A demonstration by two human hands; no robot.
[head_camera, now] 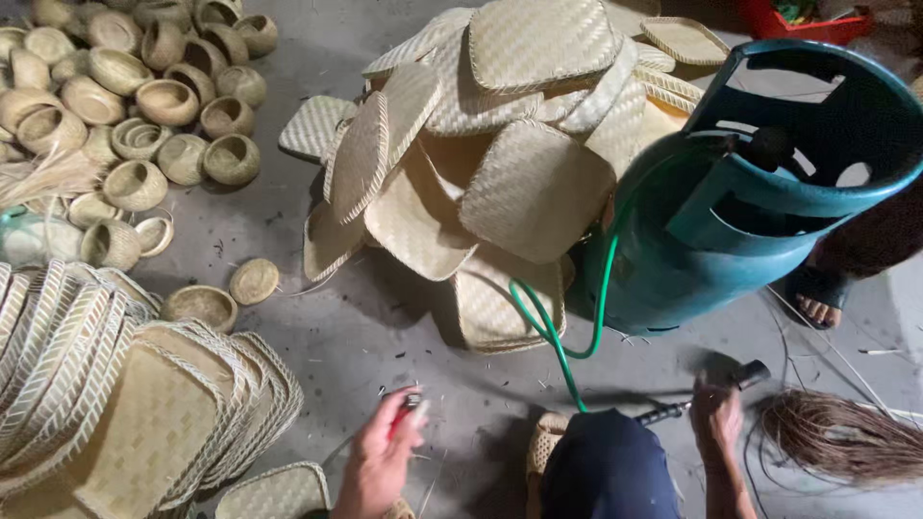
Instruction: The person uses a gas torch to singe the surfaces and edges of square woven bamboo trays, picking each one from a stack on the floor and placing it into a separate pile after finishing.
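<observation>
Left hand [377, 463], nearest the lens, grip pinching a small red lighter [406, 411] above the grey concrete floor [385, 327]. Right hand [716, 415], grip closed around a black-handled gas torch [707, 394]; its green hose [577, 327] runs to the teal gas cylinder [750, 192]. Beyond lie heaped square woven bamboo trays [500, 144]; round woven baskets [144, 86] fill the far left corner.

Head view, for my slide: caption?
Left hand holds red lighter, right hand a torch, amid woven trays.
</observation>
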